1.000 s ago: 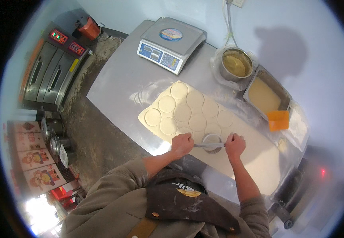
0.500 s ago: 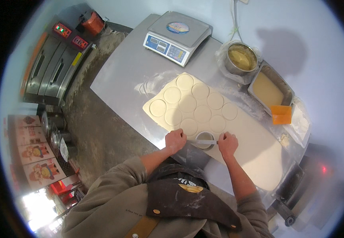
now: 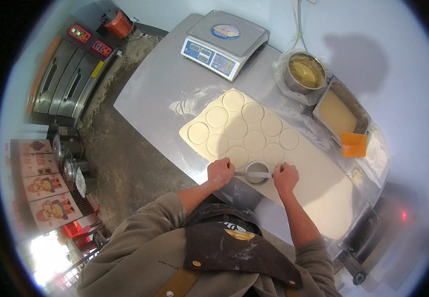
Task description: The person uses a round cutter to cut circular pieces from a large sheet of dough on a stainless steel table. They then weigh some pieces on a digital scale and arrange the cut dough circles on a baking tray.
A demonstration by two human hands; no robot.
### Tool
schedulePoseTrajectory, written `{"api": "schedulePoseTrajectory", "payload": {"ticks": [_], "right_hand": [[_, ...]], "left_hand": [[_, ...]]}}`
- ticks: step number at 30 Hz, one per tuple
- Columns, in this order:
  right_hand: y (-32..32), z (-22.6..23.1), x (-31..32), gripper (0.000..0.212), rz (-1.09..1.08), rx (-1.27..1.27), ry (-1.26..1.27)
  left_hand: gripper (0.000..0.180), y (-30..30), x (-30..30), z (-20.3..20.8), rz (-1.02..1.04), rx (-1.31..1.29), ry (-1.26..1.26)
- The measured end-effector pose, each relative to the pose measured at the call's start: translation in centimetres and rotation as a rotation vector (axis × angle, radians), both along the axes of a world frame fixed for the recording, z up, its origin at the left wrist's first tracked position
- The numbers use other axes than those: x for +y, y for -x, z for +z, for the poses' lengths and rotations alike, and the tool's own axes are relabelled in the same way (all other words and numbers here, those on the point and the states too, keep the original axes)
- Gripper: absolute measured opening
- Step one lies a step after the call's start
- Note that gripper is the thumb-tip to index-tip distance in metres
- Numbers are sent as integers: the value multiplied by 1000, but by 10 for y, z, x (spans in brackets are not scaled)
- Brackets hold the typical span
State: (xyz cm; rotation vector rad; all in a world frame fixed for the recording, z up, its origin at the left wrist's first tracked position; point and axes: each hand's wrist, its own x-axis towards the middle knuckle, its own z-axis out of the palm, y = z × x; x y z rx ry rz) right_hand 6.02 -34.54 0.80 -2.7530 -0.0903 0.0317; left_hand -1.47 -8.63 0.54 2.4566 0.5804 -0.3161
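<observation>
A pale rolled sheet of dough [image 3: 318, 198] lies across the metal table, with several round outlines cut into its far left part. On its near edge stands a round ring cutter [image 3: 267, 168]. A flat metal bar [image 3: 254, 174] lies across the ring's top. My left hand [image 3: 221, 173] is closed on the bar's left end, and my right hand [image 3: 286, 177] is closed on its right end. The fingers of both hands are curled downward. How the ring's lower edge meets the dough is hidden.
A scale [image 3: 224, 42] stands at the back of the table [image 3: 150, 94]. Toward the back right are a metal pot [image 3: 290, 79], a rectangular pan [image 3: 364, 119] of pale contents and an orange scraper [image 3: 354, 145]. An oven [image 3: 63, 84] stands off to the left.
The whole view has shifted slightly. Both hands keep their grip on the bar, and the ring cutter stays at the same place on the dough.
</observation>
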Motion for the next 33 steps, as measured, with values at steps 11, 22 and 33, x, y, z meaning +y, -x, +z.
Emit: {"api": "schedulePoseTrajectory", "payload": {"ticks": [11, 22, 33], "right_hand": [[-18, -13, 3, 27, 310, 6, 77], [-10, 5, 3, 28, 331, 11, 37], [32, 42, -68, 31, 200, 93, 129]], "left_hand": [[37, -36, -19, 8, -257, 192, -6], [34, -32, -16, 21, -291, 86, 30], [33, -3, -62, 27, -635, -53, 194]]}}
